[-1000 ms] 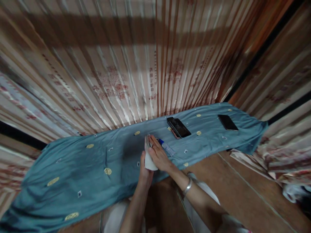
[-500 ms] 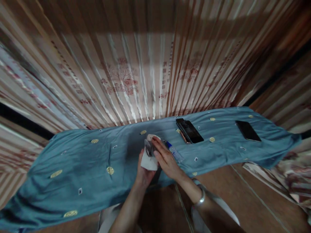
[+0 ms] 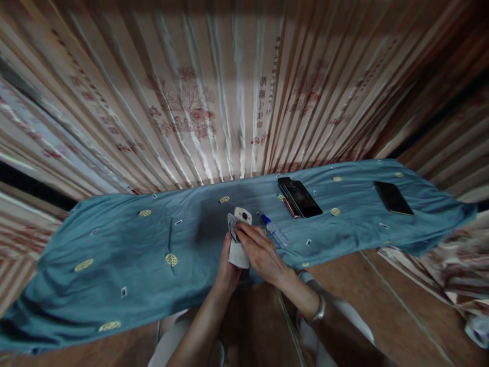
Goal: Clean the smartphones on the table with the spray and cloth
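Observation:
A white phone is held upright over the near edge of the cloth-covered table, with a dark round camera spot near its top. My left hand grips its lower part from the left and below. Against the phone's face, my right hand has its fingers bunched together on a thin, grey, rounded piece that looks like a wiping cloth. Part of that piece sticks out past the phone's left edge. To the right of my fingers lies a clear bottle with a blue cap.
Blue patterned cloth covers the long table. Stacked dark phones lie right of centre, and another black phone is farther right. Patterned curtains hang behind. My knees and the tiled floor show below.
My right hand has slid lower on the phone, uncovering the camera spot at its top. The grey piece has moved slightly upward and left. The whole view has shifted a little.

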`<state>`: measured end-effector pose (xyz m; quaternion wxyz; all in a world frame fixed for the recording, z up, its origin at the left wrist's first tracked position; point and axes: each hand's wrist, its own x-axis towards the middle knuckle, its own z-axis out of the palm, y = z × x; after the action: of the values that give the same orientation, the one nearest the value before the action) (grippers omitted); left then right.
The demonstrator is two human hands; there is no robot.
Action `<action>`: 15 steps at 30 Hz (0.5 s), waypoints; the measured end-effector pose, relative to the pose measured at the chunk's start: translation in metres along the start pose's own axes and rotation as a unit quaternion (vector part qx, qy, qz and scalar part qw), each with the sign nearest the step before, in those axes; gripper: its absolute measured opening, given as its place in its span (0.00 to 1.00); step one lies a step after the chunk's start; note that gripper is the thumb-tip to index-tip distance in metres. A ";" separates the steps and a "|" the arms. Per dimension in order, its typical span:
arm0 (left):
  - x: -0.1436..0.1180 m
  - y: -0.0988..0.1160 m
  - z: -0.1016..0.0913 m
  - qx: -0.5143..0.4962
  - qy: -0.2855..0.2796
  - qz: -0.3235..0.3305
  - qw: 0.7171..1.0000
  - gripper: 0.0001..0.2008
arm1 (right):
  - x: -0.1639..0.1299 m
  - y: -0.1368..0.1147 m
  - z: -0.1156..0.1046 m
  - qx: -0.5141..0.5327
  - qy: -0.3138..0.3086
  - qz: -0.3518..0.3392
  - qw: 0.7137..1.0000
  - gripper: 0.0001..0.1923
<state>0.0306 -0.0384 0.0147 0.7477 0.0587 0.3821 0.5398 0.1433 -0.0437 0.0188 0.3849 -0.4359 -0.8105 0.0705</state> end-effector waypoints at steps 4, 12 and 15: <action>-0.003 -0.009 -0.002 0.079 -0.047 0.008 0.996 0.18 | 0.003 0.018 -0.005 -0.010 0.005 0.043 0.999 0.25; -0.005 -0.010 -0.001 0.138 -0.051 0.008 0.989 0.20 | 0.001 0.025 -0.009 0.027 0.054 0.083 0.995 0.23; -0.001 -0.005 -0.003 0.094 -0.043 0.019 0.994 0.15 | -0.002 0.011 -0.005 0.037 0.037 0.051 0.997 0.24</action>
<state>0.0322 -0.0428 0.0103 0.7442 0.1597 0.3973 0.5126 0.1545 -0.0396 0.0168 0.4267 -0.4639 -0.7694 0.1039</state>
